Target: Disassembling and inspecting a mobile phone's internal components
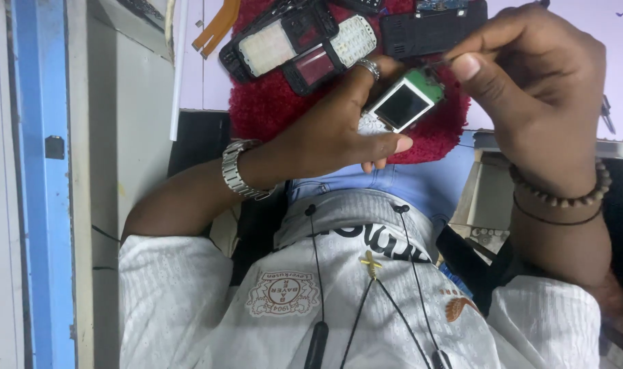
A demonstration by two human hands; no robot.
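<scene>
My left hand (332, 133), with a ring and a metal watch on the wrist, grips a small phone circuit board with a dark screen (402, 106) over a red fuzzy cloth (270, 102). Close by, my right hand (530, 75) wears a bead bracelet. Its pinched thumb and fingers hold a thin tool against the board's green top edge (431, 80). The tool itself is mostly hidden by the fingers.
Opened phone shells and a white keypad (291, 44) lie on the red cloth at the top, with a black back cover (427, 31) beside them. An orange strip (216, 27) rests on the pale tabletop (564, 14). A blue post (42, 184) stands at left.
</scene>
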